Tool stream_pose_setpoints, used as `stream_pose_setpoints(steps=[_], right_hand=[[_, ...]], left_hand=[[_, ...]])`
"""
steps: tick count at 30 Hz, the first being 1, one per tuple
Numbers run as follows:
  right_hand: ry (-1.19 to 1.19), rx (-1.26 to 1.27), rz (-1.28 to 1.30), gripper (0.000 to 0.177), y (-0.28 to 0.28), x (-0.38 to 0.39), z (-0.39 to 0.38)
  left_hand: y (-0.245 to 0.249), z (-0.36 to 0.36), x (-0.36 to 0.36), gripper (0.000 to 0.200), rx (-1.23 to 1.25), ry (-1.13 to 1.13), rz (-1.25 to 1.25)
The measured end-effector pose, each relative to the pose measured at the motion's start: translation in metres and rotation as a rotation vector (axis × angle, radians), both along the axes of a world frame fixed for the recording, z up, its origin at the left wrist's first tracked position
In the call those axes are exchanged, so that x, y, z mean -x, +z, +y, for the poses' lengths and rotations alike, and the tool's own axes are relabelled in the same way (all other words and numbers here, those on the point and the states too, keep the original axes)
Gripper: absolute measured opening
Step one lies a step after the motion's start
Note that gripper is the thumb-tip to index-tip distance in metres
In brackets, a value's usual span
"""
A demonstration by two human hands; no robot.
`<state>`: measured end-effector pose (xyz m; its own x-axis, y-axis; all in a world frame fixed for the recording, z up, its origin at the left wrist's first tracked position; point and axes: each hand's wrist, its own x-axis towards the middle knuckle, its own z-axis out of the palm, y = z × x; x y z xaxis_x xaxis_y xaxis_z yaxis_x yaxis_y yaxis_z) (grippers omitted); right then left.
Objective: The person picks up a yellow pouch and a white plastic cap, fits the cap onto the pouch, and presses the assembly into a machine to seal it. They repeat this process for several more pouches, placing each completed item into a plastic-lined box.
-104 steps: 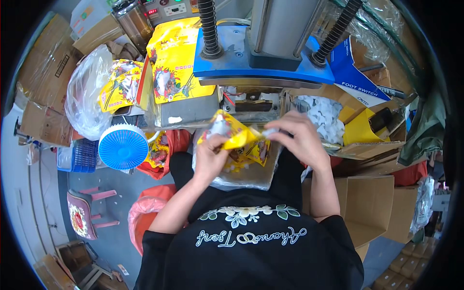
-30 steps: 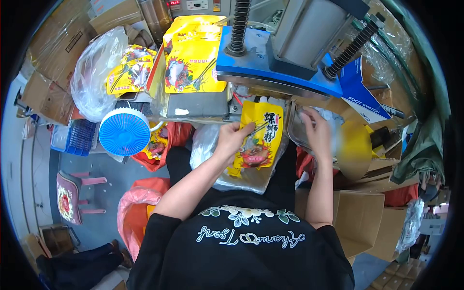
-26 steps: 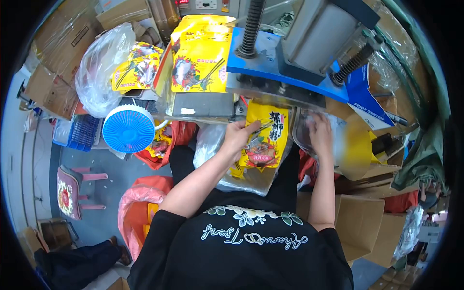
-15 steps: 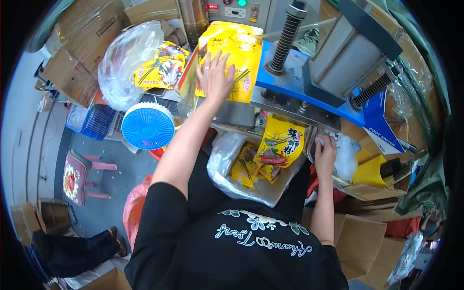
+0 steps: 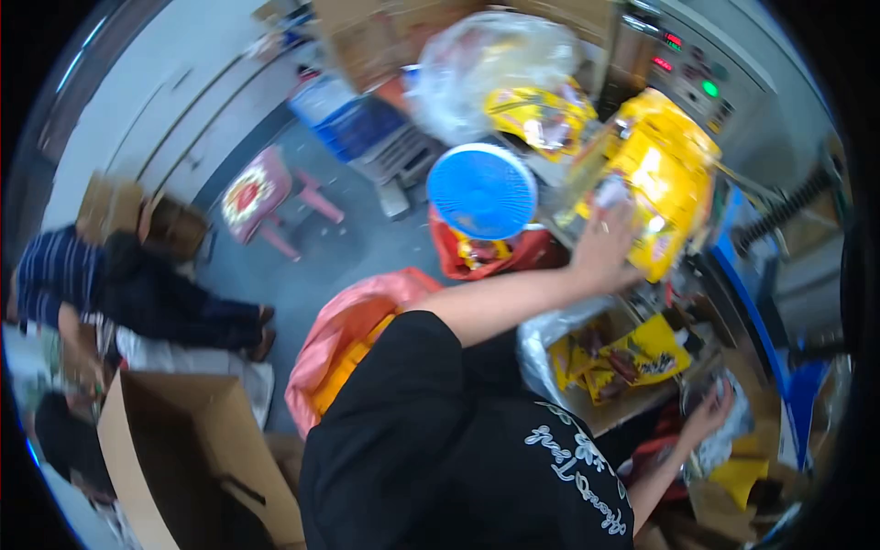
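Note:
My left hand rests against the lower left of a stack of glossy yellow printed pouches. Its fingers look spread, though motion blurs them. My right hand is low on the right beside some clear plastic; its fingers are apart and hold nothing I can see. Between my hands, a carton lined with clear plastic holds several yellow pouches. To the right of the stack, the press's blue plate is partly cut off and blurred.
A blue round fan stands left of my left hand. Behind it lie more yellow pouches by a clear plastic bag. A pink sack, a pink stool and an open carton are left. Another person is far left.
My view has swung left, so the bench and press appear farther right and tilted. The yellow pouch at the front of the press now lies lower, over the carton. My right hand's fingers have spread.

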<state>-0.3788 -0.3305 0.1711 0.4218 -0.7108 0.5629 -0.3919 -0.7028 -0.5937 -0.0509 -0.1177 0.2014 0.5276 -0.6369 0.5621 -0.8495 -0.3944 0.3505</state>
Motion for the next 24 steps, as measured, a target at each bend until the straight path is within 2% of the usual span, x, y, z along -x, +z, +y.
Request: stream_pose_setpoints(steps=[1,2,5,6,9,10,13,14,15,16,17,18,19,20,21,23,24], right_hand=[[-0.002,-0.206,-0.102,0.027,0.006,-0.004,0.008],[0.015,-0.225,-0.121,0.028,0.005,-0.005,0.006],[0.051,-0.316,-0.163,0.03,-0.015,0.011,-0.023],[0.062,-0.356,-0.168,0.031,-0.021,0.014,-0.03],[0.059,-0.367,-0.182,0.032,-0.001,0.014,-0.019],[0.076,-0.39,-0.163,0.032,0.008,0.016,-0.015],[0.133,-0.415,-0.105,0.032,0.036,0.022,0.003],[0.15,-0.389,-0.085,0.032,0.052,0.017,0.017],[0.174,-0.309,0.004,0.03,0.078,0.008,0.038],[0.128,-0.361,0.156,0.028,0.121,-0.008,0.076],[0.164,-0.41,0.19,0.024,0.137,-0.016,0.09],[0.27,-0.343,0.239,0.022,0.147,-0.022,0.099],[0.327,-0.387,0.282,0.022,0.153,-0.026,0.105],[0.442,-0.34,0.311,0.022,0.144,-0.026,0.1],[0.54,-0.404,0.34,0.022,0.141,-0.031,0.098],[0.603,-0.533,0.342,0.021,0.13,-0.041,0.098],[0.6,-0.544,0.301,0.022,0.125,-0.045,0.099]], left_hand=[[-0.008,0.021,0.012,0.079,-0.002,-0.122,0.072],[-0.008,0.039,0.019,0.062,0.042,-0.176,-0.008],[-0.023,0.052,0.011,0.042,0.076,-0.22,0.014],[-0.013,0.053,0.011,0.026,0.161,-0.17,0.023],[0.026,0.053,0.021,0.021,0.158,-0.224,0.277],[0.04,0.053,0.035,0.02,0.262,-0.212,0.375],[0.049,0.049,0.067,0.022,0.265,-0.344,0.785],[0.035,0.042,0.077,0.021,0.329,-0.384,0.79],[0.02,0.038,0.086,0.021,0.233,-0.324,0.766],[0.01,0.037,0.094,0.025,0.238,-0.355,0.821],[0.01,0.041,0.101,0.024,0.115,-0.308,0.823],[-0.008,0.04,0.107,0.025,0.056,-0.337,0.814],[-0.011,0.043,0.114,0.025,0.034,-0.361,0.818],[-0.027,0.044,0.12,0.023,0.077,-0.451,0.823],[-0.02,0.046,0.122,0.019,0.086,-0.565,0.896],[-0.019,0.05,0.124,0.025,-0.071,-0.567,0.931],[-0.02,0.052,0.124,0.026,-0.047,-0.566,1.05]])
